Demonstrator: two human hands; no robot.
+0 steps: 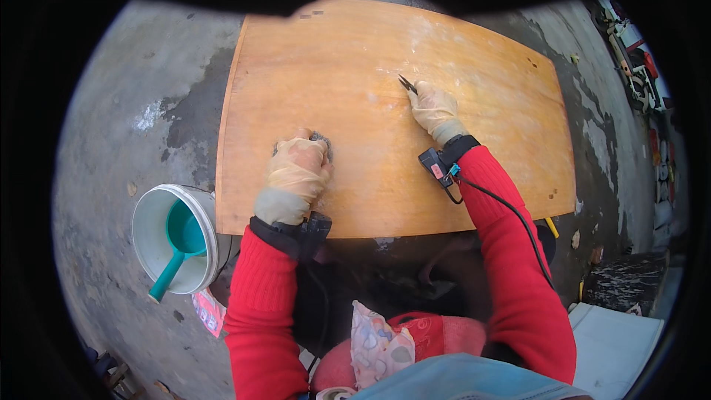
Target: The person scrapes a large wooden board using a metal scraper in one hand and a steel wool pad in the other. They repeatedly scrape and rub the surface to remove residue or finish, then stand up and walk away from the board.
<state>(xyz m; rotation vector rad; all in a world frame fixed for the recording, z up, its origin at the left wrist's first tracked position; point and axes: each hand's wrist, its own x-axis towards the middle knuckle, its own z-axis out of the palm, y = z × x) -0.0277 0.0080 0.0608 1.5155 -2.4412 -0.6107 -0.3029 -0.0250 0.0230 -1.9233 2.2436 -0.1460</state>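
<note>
A wooden panel (361, 122) with several small dark notches near its corners lies before me, whitish smears on its surface. My left hand (300, 164), in a pale thin glove, presses a grey scouring pad (322, 143), apparently steel wool, onto the panel's left part. Farther up and to the right, my right hand (436, 103), gloved alike, holds a small dark pointed tool (407, 84), perhaps pliers or scissors; its two tips are slightly apart and point up and left, over the panel. The tool's handles are hidden in the fist.
Left of the panel, a white bucket (141, 233) holds a teal plastic dipper (176, 255). A pink packet (209, 314) lies beside it on the wet concrete floor (128, 150). A white box-like object (611, 339) is at lower right. A cable runs along my right sleeve.
</note>
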